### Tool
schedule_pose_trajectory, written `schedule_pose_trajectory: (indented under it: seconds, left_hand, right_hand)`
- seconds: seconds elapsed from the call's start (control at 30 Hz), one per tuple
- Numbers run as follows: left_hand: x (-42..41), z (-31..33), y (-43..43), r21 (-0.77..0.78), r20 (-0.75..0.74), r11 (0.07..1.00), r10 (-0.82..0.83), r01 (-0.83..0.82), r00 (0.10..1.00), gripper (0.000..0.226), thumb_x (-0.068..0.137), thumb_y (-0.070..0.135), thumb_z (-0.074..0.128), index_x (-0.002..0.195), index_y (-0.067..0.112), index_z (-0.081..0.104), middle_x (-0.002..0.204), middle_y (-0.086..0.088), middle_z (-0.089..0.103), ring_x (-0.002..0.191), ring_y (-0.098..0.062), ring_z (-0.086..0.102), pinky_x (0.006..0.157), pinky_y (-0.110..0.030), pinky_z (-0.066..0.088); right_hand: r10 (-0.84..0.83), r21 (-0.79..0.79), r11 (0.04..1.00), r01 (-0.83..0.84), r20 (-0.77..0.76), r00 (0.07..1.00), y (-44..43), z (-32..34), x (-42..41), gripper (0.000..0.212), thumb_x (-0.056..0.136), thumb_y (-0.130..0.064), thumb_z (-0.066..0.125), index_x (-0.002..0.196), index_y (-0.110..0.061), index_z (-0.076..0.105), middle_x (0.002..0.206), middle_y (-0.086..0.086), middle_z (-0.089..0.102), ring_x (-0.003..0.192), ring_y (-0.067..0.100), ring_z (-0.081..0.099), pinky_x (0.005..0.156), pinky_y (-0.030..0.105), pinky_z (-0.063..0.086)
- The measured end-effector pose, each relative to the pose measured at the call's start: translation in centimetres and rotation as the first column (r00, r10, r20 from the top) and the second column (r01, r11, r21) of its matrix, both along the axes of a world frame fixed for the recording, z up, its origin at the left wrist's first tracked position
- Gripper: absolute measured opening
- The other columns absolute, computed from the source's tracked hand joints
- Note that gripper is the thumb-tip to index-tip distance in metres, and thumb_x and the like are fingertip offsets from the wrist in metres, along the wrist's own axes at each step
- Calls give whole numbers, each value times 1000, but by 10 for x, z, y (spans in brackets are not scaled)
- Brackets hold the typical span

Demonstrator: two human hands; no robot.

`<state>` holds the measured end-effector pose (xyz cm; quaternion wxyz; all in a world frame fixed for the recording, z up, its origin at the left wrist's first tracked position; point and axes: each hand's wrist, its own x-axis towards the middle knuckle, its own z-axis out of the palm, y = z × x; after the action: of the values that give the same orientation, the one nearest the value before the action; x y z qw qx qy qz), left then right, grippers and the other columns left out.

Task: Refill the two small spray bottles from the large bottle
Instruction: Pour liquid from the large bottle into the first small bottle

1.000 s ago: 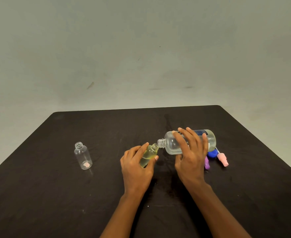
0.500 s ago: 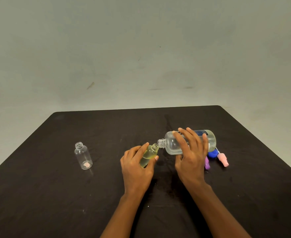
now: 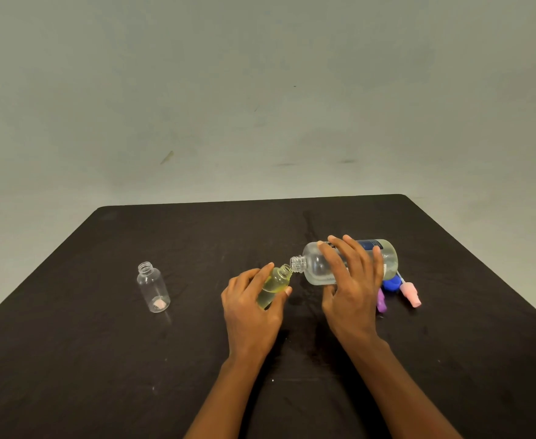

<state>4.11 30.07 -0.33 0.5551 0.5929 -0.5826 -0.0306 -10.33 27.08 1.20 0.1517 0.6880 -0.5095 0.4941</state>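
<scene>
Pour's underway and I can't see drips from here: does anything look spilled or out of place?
Possibly. The table shows glossy, wet-looking patches below where the large bottle meets the tilted small bottle held by the left hand. The empty small bottle has a pinkish bit at its base; unclear what.

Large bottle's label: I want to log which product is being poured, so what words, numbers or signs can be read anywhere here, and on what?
No text can be read.
On the large bottle, dark blue label: print too small and blurred.
Dark marks beside the right hand: partly covered, unreadable.
On the small bottle in the left hand and the empty bottle: no text shows.
</scene>
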Motion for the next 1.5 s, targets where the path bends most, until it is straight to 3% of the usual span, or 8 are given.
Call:
schedule_pose_trajectory:
  seconds: [0.7, 1.13, 1.5]
  left_hand:
    - [0, 0, 0, 0, -10, 1000, 1, -1, 1000, 45, 68, 22, 84, 111, 19, 70, 97, 11, 64, 91, 0, 48, 88, -28, 36]
    - [0, 1, 0, 0, 1, 1000, -3, 3, 1000, 45, 68, 22, 84, 111, 19, 70, 97, 10, 64, 91, -3, 50, 89, -17, 29]
    - [0, 0, 0, -6, -15, 1000, -4, 4, 1000, 45, 68, 23, 84, 111, 20, 70, 98, 11, 64, 91, 5, 46, 90, -24, 34]
  right_hand:
    - [4, -10, 1000, -3, 7, 1000, 0, 1, 1, 68, 55, 25, 66, 115, -7, 66, 122, 12, 62, 125, 24, 42, 111, 53, 20]
    - [9, 1, 1000, -9, 11, 1000, 1, 1, 0, 70, 54, 24, 68, 116, -7, 65, 122, 13, 62, 125, 26, 43, 112, 49, 16]
    - [7, 14, 1000, -8, 10, 1000, 2, 2, 1, 69, 55, 24, 67, 116, -8, 65, 122, 12, 62, 126, 24, 42, 112, 52, 19]
